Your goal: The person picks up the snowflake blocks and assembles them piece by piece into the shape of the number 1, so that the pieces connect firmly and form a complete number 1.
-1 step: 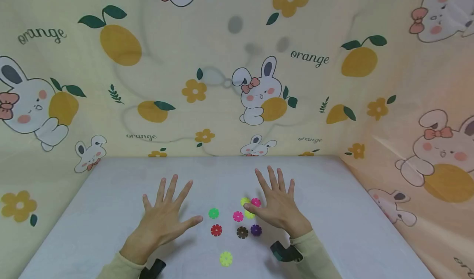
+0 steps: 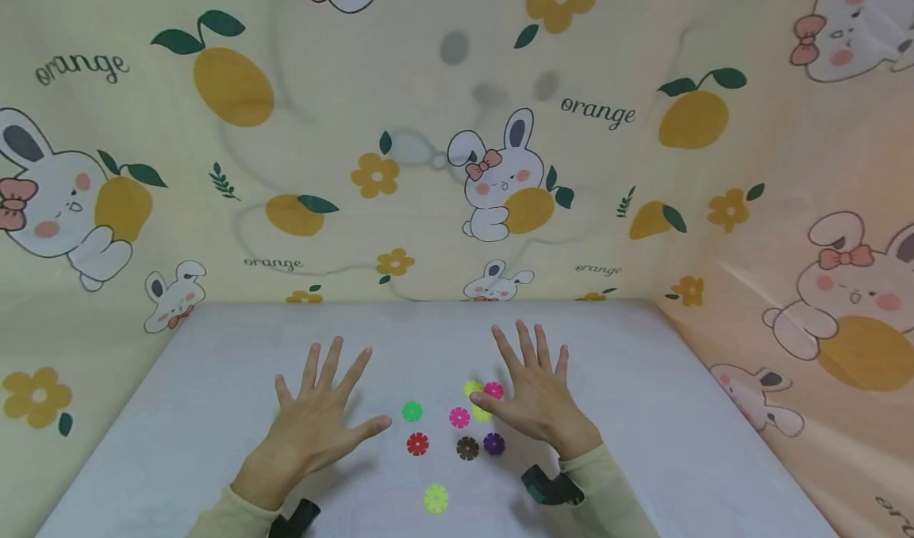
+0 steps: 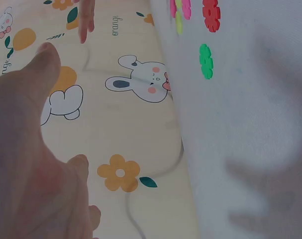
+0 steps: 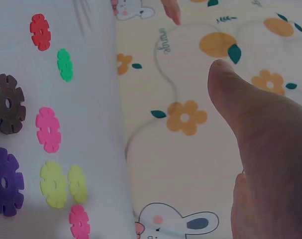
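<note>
My left hand (image 2: 310, 431) is held with fingers spread above the left part of the white table, holding nothing; its thumb points toward a green disc (image 2: 412, 411) and a red disc (image 2: 417, 443). On the other side, my right hand (image 2: 540, 399) also has its fingers spread and holds nothing. Its thumb overlaps the view of two yellow discs (image 2: 481, 413) beside a pink one (image 2: 493, 391). Another pink disc (image 2: 459, 417), a brown disc (image 2: 467, 447) and a purple disc (image 4: 5, 182) lie between the hands. A yellow-green disc (image 2: 436, 499) lies nearest the front.
The white table (image 2: 428, 332) meets a cream cloth printed with rabbits, oranges and flowers at its back edge. More of this cloth (image 2: 750, 284) stands along the right side. Black wrist straps (image 2: 553, 486) show at both sleeves.
</note>
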Action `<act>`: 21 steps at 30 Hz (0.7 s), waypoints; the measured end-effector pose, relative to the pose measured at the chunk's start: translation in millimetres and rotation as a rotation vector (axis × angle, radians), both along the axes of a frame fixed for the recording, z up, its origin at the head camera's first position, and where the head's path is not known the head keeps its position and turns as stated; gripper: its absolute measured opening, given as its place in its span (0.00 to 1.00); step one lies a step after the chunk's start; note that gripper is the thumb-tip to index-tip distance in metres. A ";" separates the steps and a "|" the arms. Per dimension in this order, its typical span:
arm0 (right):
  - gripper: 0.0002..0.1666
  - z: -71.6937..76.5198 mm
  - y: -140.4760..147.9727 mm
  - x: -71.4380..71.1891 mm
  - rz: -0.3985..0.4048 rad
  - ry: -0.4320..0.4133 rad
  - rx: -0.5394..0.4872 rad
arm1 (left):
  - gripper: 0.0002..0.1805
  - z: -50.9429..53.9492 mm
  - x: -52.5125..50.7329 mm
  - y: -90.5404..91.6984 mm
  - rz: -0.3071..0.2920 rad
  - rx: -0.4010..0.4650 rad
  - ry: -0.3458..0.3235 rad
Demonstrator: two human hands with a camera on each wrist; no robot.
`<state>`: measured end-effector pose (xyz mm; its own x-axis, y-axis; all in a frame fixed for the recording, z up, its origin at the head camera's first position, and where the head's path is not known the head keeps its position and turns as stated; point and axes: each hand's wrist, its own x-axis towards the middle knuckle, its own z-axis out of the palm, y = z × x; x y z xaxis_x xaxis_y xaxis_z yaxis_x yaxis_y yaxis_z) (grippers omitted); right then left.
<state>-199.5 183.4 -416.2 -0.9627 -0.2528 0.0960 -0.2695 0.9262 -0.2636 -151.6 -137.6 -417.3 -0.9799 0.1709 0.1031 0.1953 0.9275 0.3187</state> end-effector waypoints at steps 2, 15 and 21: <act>0.61 0.2 0.0 0.3 0.000 -0.001 -0.005 | 0.52 0.2 0.1 -0.2 0.000 -0.001 -0.001; 0.59 0.3 4.0 0.3 -0.010 0.005 -0.056 | 0.51 -1.2 -1.1 -0.1 0.000 0.006 -0.031; 0.56 -3.8 9.5 -7.3 0.001 0.018 -0.078 | 0.49 -3.1 -4.9 -0.4 0.002 0.023 0.000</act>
